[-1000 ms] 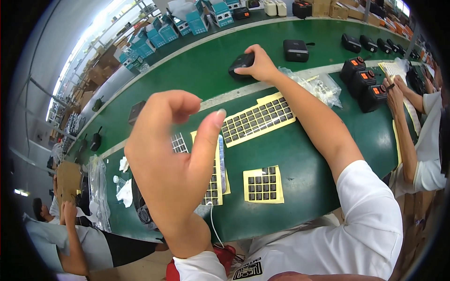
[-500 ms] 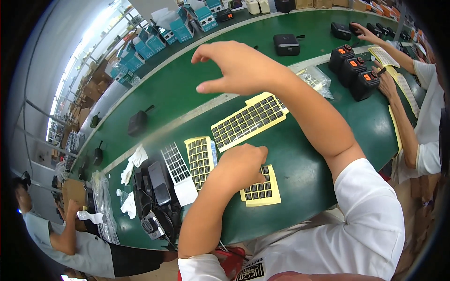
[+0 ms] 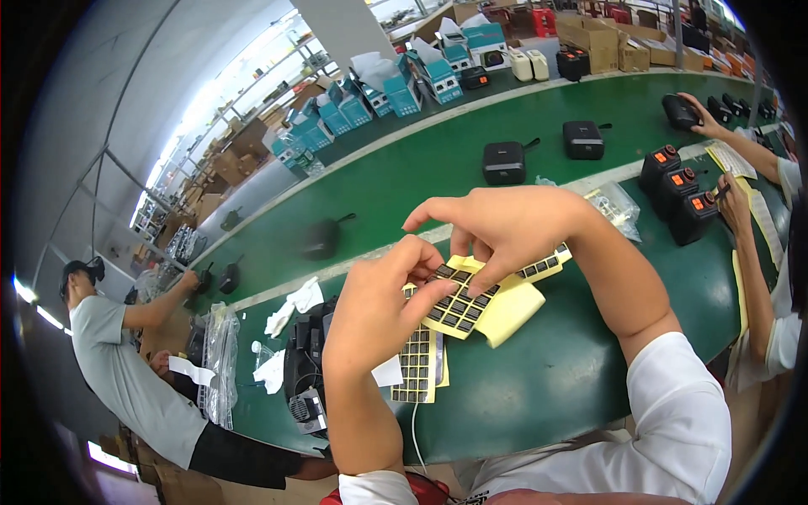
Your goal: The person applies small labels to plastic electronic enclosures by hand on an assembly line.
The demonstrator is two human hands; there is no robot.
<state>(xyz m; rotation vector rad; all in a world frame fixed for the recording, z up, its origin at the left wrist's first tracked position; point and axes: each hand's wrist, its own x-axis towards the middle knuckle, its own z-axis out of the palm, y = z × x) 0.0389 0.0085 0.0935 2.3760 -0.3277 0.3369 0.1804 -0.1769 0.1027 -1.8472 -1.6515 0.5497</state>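
A yellow-backed sheet of small black rectangular stickers (image 3: 459, 313) is raised in front of me between both hands. My left hand (image 3: 374, 295) grips its left side, thumb on top and fingers behind. From the far right edge comes my right hand (image 3: 513, 231), its thumb and fingers closed at the sheet's upper part; the fingertips are partly hidden. A curled yellow flap of backing (image 3: 515, 314) sticks out to the right. Below my hands another sticker sheet (image 3: 414, 370) lies on the green table (image 3: 539, 379). Part of a further sheet (image 3: 547, 264) shows behind my right wrist.
Black boxy devices with wrist straps (image 3: 505, 162) sit on the green conveyor (image 3: 404, 172). Three black devices with orange marks (image 3: 680, 192) stand at right, beside a clear plastic bag (image 3: 614, 209). Dark gear (image 3: 310, 345) and white gloves (image 3: 295, 306) lie left. Co-workers (image 3: 126, 345) work on both sides.
My right hand has come down from over the conveyor to my left hand. The small sticker sheet has been lifted off the table. My view has tilted up and left. The left co-worker now reaches toward the conveyor.
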